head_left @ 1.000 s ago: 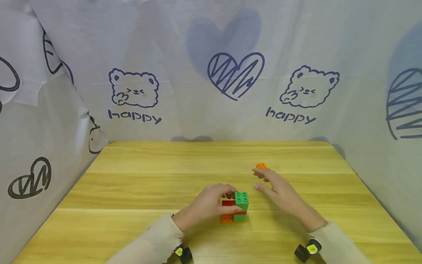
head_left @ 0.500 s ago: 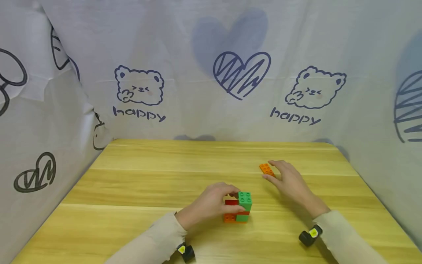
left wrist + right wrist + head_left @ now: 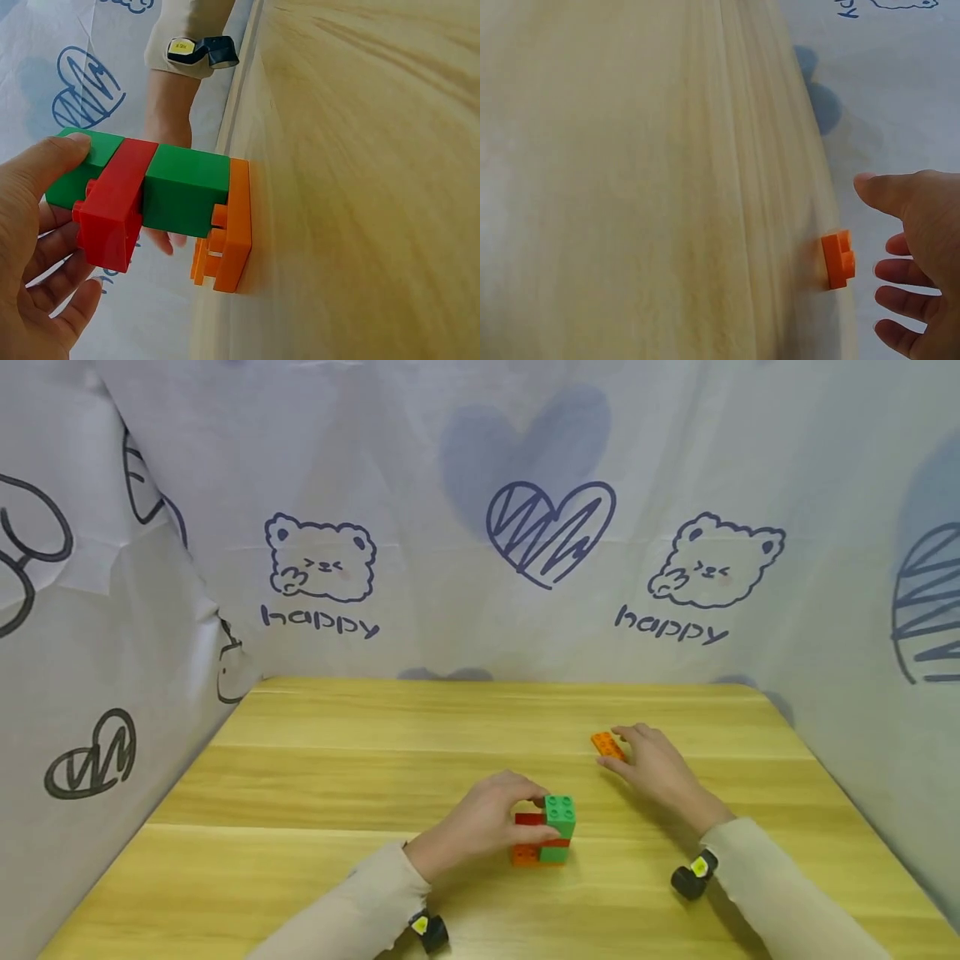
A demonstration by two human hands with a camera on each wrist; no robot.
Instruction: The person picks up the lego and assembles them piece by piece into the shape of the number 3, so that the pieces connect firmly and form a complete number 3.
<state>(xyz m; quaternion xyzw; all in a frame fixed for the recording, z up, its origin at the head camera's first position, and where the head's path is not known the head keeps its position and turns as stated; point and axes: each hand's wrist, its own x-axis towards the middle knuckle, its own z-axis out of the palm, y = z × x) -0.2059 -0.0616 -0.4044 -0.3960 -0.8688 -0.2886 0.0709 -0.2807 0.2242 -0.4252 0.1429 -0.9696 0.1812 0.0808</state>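
Stack [image 3: 546,835] of bricks stands on the counter [image 3: 337,793], near its front edge and about midway across. It is the landmark for everything else. From the bottom up, the left wrist view shows an orange plate [image 3: 234,225] flat on the wood, a green brick [image 3: 184,191] on it, a thin red plate [image 3: 112,206] that juts out to one side, and another green brick [image 3: 79,169] on top. In the head view the top green brick shows its four studs.

Left hand [image 3: 483,822] grips the stack from its left side, fingers curled round the upper bricks, the thumb [image 3: 45,169] lying on the top green brick and the other fingers below the red plate.

Orange brick [image 3: 606,745], small and flat, lies alone on the counter behind the stack and to its right, well apart from it. Right hand [image 3: 654,767] is at this brick: in the head view its fingertips reach the brick's right edge. In the right wrist view the fingers [image 3: 900,270] are spread and only slightly bent, just beside the orange brick [image 3: 838,259], and they do not close on it; whether they touch it I cannot tell. That hand is open.

Both forearms wear pale sleeves [image 3: 757,885]. A white cloth [image 3: 480,485] printed with bears, hearts and the word "happy" hangs behind and to both sides of the stack, walling in the counter.
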